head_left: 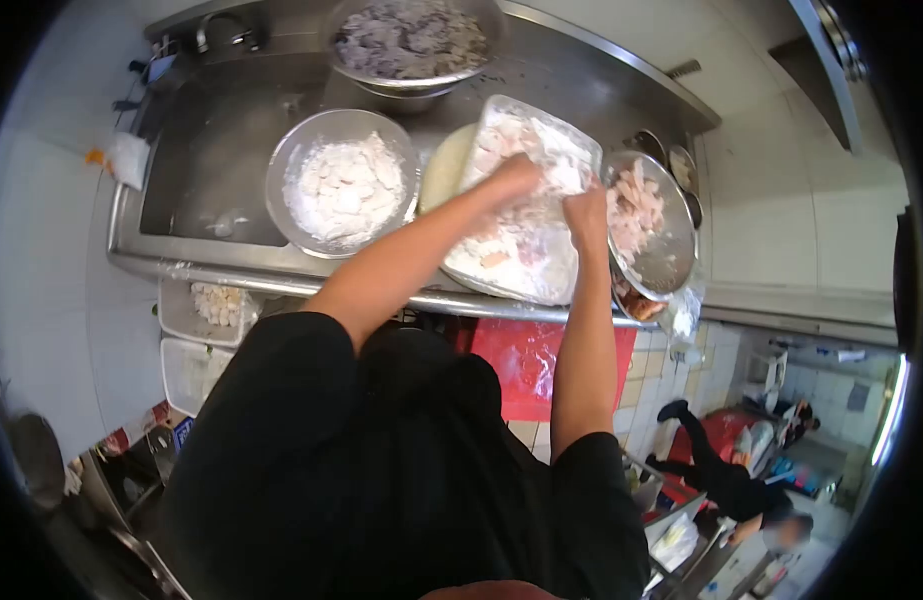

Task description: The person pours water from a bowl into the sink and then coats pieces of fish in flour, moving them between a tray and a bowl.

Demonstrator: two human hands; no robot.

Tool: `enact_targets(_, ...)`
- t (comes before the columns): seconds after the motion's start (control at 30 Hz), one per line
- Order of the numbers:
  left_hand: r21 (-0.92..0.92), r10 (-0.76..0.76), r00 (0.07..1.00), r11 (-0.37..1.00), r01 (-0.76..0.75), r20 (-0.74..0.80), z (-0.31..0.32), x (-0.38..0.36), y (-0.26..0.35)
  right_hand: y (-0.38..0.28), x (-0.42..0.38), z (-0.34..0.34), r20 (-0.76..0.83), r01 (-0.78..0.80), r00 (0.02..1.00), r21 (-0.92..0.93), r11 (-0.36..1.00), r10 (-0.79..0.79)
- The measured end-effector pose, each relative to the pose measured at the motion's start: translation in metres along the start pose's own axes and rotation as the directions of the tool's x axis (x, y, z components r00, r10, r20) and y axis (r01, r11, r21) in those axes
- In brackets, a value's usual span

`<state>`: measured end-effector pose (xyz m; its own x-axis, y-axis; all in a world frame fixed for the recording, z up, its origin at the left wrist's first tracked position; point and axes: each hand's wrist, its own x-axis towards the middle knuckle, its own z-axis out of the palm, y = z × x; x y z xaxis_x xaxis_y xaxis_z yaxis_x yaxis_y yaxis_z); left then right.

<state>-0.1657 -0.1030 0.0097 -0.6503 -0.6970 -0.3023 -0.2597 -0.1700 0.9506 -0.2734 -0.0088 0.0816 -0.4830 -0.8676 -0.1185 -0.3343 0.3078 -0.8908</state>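
Observation:
A rectangular tray (551, 278) holds pale pieces and white powder. Over its middle is my left hand (518, 175), blurred, its fingers not clearly visible. My right hand (584, 208) is at the tray's right side, fingers curled together among the powdered pieces; what they hold is too small to name. Left of the tray, a round metal bowl (281, 190) contains white-coated pieces (346, 190). To the right, another metal bowl (681, 235) contains pink uncoated pieces (636, 205). A round pale board (443, 170) lies partly under the tray.
A large bowl (411, 42) of dark, greyish contents stands at the back, beside a sink (216, 150) with a faucet (226, 38). White bins (186, 372) sit below the counter edge. Another person (721, 475) is at the lower right, apart from the counter.

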Motion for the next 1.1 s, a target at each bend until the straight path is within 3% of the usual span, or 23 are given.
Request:
enact_targets(0.07, -0.423, -0.156, 0.955, 0.87, 0.253, 0.251, -0.032, -0.045, 0.035, 0.007, -0.021, -0.026, 0.047, 0.003, 0.999, -0.241, 0.971, 0.009)
enact_targets(0.1, -0.559, -0.146, 0.959, 0.787, 0.262, 0.244, -0.037, -0.068, 0.046, 0.007, -0.027, -0.029, 0.091, 0.023, 0.996, -0.347, 0.938, 0.009)
enact_targets(0.13, -0.538, -0.146, 0.947, 0.793, 0.286, 0.288, -0.041, -0.08, 0.041, 0.005, -0.04, -0.026, 0.164, 0.021, 0.986, -0.325, 0.945, 0.034)
enact_targets(0.17, -0.488, -0.137, 0.969, 0.844, 0.224, 0.206, -0.03, -0.082, 0.029, 0.004, -0.053, -0.021, 0.244, 0.02, 0.968, -0.303, 0.953, 0.058)
enact_targets(0.2, -0.429, -0.123, 0.985, 0.888, 0.164, 0.123, -0.015, -0.079, 0.005, 0.046, -0.054, -0.007, 0.255, 0.156, 0.966, -0.49, 0.858, -0.031)
enact_targets(0.23, -0.364, -0.1, 0.994, 0.925, 0.107, 0.038, -0.003, -0.075, -0.014, 0.074, -0.051, 0.014, 0.16, -0.01, 0.981, -0.525, 0.851, 0.11)
enact_targets(0.3, -0.303, -0.05, 0.998, 0.952, 0.034, -0.045, 0.017, -0.064, -0.027, 0.094, -0.05, 0.047, 0.037, 0.14, 0.989, -0.559, 0.817, -0.144)
enact_targets(0.33, -0.311, -0.054, 0.988, 0.95, 0.007, -0.142, 0.025, -0.055, -0.029, 0.096, -0.043, 0.049, 0.008, 0.159, 0.985, -0.446, 0.881, -0.174)
enact_targets(0.4, -0.396, -0.071, 0.997, 0.917, 0.056, -0.025, 0.021, -0.041, -0.021, 0.096, -0.019, 0.054, -0.065, 0.196, 0.975, -0.196, 0.961, -0.212)
enact_targets(0.43, -0.435, -0.08, 0.996, 0.896, 0.088, 0.037, 0.016, -0.038, -0.011, 0.073, -0.018, 0.049, -0.164, 0.276, 0.929, -0.295, 0.915, -0.333)
enact_targets(0.47, -0.511, -0.114, 0.988, 0.847, 0.15, 0.101, 0.011, -0.035, -0.005, 0.052, -0.016, 0.038, -0.165, 0.26, 0.936, -0.265, 0.929, -0.309)
enact_targets(0.5, -0.447, -0.329, 0.933, 0.819, 0.36, 0.148, 0.001, -0.041, 0.016, 0.035, -0.013, 0.026, -0.166, 0.244, 0.944, -0.234, 0.941, -0.286)
enact_targets(0.53, -0.395, -0.326, 0.928, 0.841, 0.371, 0.179, -0.005, -0.024, 0.002, 0.019, -0.013, 0.017, -0.134, 0.218, 0.958, -0.229, 0.949, -0.253)
enact_targets(0.57, -0.343, -0.32, 0.924, 0.861, 0.376, 0.211, -0.011, -0.011, -0.012, 0.011, -0.01, 0.009, -0.103, 0.194, 0.97, -0.228, 0.954, -0.222)
enact_targets(0.67, -0.507, -0.233, 0.95, 0.805, 0.308, 0.207, -0.03, -0.069, 0.033, 0.006, -0.015, -0.009, 0.069, 0.192, 0.981, -0.318, 0.928, -0.179)
enact_targets(0.77, -0.578, -0.296, 0.949, 0.759, 0.301, 0.105, -0.021, -0.141, 0.062, 0.018, -0.05, -0.013, 0.178, 0.124, 0.983, -0.455, 0.882, -0.046)
enact_targets(0.83, -0.61, -0.188, 0.976, 0.762, 0.216, 0.111, 0.003, -0.135, 0.022, 0.086, -0.059, 0.017, 0.161, 0.143, 0.986, -0.671, 0.727, -0.045)
enact_targets(0.87, -0.625, -0.135, 0.984, 0.761, 0.176, 0.114, 0.018, -0.123, -0.008, 0.093, -0.067, 0.029, 0.156, 0.082, 0.987, -0.629, 0.773, 0.022)
enact_targets(0.9, -0.587, -0.097, 0.993, 0.801, 0.116, 0.064, 0.032, -0.103, -0.036, 0.093, -0.073, 0.043, 0.155, 0.02, 0.984, -0.584, 0.811, 0.087)
enact_targets(0.97, -0.348, -0.052, 0.985, 0.938, -0.008, -0.163, 0.048, -0.079, -0.045, 0.076, -0.072, 0.052, 0.023, 0.003, 1.0, -0.49, 0.872, 0.009)
enact_targets(1.03, -0.199, -0.1, 0.992, 0.976, 0.083, -0.076, 0.031, -0.07, -0.018, 0.075, -0.057, 0.05, -0.036, 0.049, 0.997, -0.365, 0.93, -0.067)
enact_targets(1.1, -0.001, -0.098, 0.995, 0.995, 0.098, 0.019, 0.009, -0.069, 0.019, 0.053, -0.046, 0.031, -0.04, -0.008, 0.999, -0.371, 0.929, -0.007)
